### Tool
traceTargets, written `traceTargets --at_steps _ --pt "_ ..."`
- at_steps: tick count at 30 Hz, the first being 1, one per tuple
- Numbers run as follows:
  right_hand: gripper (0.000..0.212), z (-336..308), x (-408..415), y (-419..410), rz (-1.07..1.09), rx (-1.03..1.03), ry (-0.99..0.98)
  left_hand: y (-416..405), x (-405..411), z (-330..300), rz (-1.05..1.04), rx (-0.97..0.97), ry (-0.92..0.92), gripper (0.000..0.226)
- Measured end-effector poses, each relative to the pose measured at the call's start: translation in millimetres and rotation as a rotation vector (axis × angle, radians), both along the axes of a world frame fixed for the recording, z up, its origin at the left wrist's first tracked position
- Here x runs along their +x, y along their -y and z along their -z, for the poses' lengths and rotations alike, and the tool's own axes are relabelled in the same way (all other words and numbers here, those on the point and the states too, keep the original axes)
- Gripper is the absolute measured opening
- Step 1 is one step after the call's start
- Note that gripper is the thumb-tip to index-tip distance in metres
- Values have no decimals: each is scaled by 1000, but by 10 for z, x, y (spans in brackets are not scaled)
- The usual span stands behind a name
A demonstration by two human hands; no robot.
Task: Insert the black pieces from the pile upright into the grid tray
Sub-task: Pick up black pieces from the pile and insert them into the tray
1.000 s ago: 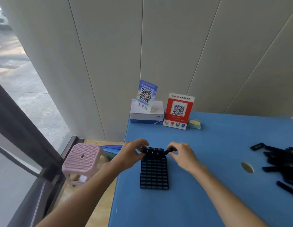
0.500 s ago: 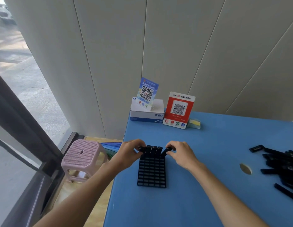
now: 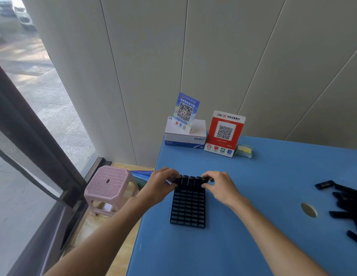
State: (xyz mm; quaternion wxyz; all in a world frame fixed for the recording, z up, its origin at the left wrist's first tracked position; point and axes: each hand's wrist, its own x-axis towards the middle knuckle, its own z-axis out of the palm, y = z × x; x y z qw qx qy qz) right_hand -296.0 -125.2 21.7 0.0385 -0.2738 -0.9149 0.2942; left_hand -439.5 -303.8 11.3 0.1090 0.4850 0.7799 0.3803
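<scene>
A matte blue table (image 3: 273,196) stands against a pale panelled wall, with a window and a pink perforated plastic stool (image 3: 109,182) off its left edge. On the table lies the grid tray (image 3: 188,210), a flat black rectangular lattice of small oblong cells. Five black pieces (image 3: 189,180) stand upright side by side in its far row, each a slim block with a small round mark on top. The left hand (image 3: 160,186) curls its fingers and thumb round the leftmost piece of the row; the right hand (image 3: 219,186) pinches the rightmost one between curled fingers and thumb. Well to the right, past a round hole (image 3: 308,210) in the tabletop, lies the pile (image 3: 347,204) of loose black pieces, long flat bars heaped crosswise, too many and too tangled to count. At the back of the table sit one white cardboard box (image 3: 185,134), two glossy QR-code signs, one blue (image 3: 186,110) on the box and one red (image 3: 225,132) beside it, and a small yellowish packet (image 3: 243,150).
</scene>
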Motion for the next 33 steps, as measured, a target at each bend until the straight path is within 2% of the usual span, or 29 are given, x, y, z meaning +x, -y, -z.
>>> traceTargets --at_steps 4,33 --pt "34 -37 14 -8 -8 6 -9 -17 9 19 -9 -13 3 26" --pt "23 55 -66 88 -16 -33 -13 -130 -124 61 44 -27 -50 24"
